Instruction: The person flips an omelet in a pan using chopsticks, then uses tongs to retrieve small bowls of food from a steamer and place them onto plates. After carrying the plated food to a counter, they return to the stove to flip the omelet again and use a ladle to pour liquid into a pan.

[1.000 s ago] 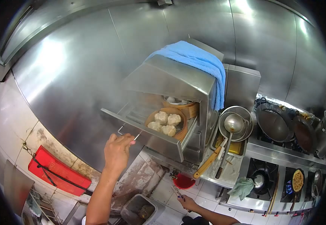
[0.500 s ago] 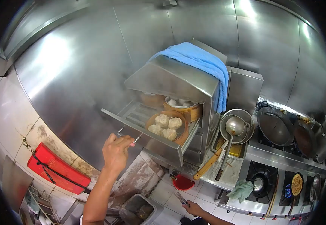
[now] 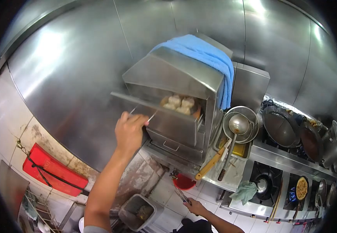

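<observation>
My left hand [image 3: 130,130] is closed on the wire handle [image 3: 152,116] of a steel steamer drawer [image 3: 172,122], which stands partly pulled out. Inside the drawer several pale dumplings [image 3: 181,103] sit in a round basket, partly hidden behind the drawer front. A blue towel [image 3: 203,52] lies over the top of the steel steamer cabinet [image 3: 176,72]. Low in the view, my right hand [image 3: 194,206] is wrapped round metal tongs [image 3: 182,195], held over the floor.
Right of the cabinet are a ladle [image 3: 239,124] in a metal bowl [image 3: 250,112], a wooden-handled tool [image 3: 211,163] and stoves with woks [image 3: 281,126]. A green cloth [image 3: 244,192] lies by a burner. Below are a grey bin [image 3: 158,211] and a red bucket [image 3: 184,181].
The drawer has slid inward under my left hand, and its basket of dumplings is now mostly inside the cabinet. The view has shifted slightly. My right hand still holds the tongs.
</observation>
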Demonstrator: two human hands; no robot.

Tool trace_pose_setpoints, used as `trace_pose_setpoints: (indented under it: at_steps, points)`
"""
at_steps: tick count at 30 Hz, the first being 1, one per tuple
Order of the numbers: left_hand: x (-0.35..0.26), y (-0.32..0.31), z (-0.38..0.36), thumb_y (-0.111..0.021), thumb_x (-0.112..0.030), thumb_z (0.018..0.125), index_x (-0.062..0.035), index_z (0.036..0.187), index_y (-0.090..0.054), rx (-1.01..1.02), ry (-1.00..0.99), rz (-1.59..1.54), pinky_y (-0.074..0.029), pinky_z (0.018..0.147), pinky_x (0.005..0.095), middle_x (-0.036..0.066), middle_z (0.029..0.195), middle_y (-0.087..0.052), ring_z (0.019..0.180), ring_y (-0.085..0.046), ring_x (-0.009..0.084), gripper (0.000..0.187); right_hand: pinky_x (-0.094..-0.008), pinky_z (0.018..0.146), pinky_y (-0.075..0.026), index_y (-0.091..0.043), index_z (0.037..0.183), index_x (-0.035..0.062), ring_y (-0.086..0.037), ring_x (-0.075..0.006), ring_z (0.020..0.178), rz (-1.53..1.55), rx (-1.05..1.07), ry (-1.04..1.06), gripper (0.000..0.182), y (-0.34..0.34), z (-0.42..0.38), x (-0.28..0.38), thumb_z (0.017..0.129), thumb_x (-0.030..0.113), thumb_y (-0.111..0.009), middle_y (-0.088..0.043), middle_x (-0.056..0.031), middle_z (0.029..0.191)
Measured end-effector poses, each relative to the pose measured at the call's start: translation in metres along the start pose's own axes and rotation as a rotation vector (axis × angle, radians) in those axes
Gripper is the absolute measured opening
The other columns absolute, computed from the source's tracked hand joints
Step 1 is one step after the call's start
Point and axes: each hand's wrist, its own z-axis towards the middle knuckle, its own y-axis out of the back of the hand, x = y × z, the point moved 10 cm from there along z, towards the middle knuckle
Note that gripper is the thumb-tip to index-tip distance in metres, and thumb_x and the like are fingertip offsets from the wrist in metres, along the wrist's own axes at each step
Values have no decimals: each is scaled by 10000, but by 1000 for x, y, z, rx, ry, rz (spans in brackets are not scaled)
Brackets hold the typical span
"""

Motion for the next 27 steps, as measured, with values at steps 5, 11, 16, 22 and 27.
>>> trace_pose_setpoints:
  at_steps: [5,11,16,22,27]
  points:
    - [2,-58,36,-639,-58,718,-145,797,-682,7,66,30,-454,616,317,-51,789,-638,705,-506,202,125,-468,787,-474,-488,1159,20,-596,-433,902,28,6,-36,527,0,-2,-2,887,472,-485,-619,-266,922]
    - [10,-33,-17,-637,-108,771,-143,895,-662,-504,343,-48,-455,736,364,69,1014,-593,847,-518,270,131,-472,765,-472,-492,1175,54,-605,-423,882,104,-59,-91,504,8,-21,-28,886,467,-492,-624,-251,886]
    - [-6,-148,-90,-587,-179,837,-119,949,-620,234,310,-170,-445,801,398,88,1081,-551,958,-539,304,131,-457,728,-482,-506,1165,62,-618,-408,848,47,-101,-100,487,12,-40,-53,879,457,-511,-630,-235,833]
    - [-8,-159,-106,-565,-142,823,-135,930,-631,577,189,45,-468,739,391,24,960,-631,898,-575,265,126,-456,715,-478,-509,1150,43,-622,-399,828,14,-67,-141,497,15,-62,-58,877,458,-512,-628,-234,814]
    - [6,-97,-166,-590,-141,807,-119,883,-671,373,201,-92,-460,685,354,18,1012,-653,805,-569,237,113,-452,746,-470,-510,1139,36,-616,-399,860,6,-56,-188,497,18,-85,-61,879,459,-508,-628,-236,839]
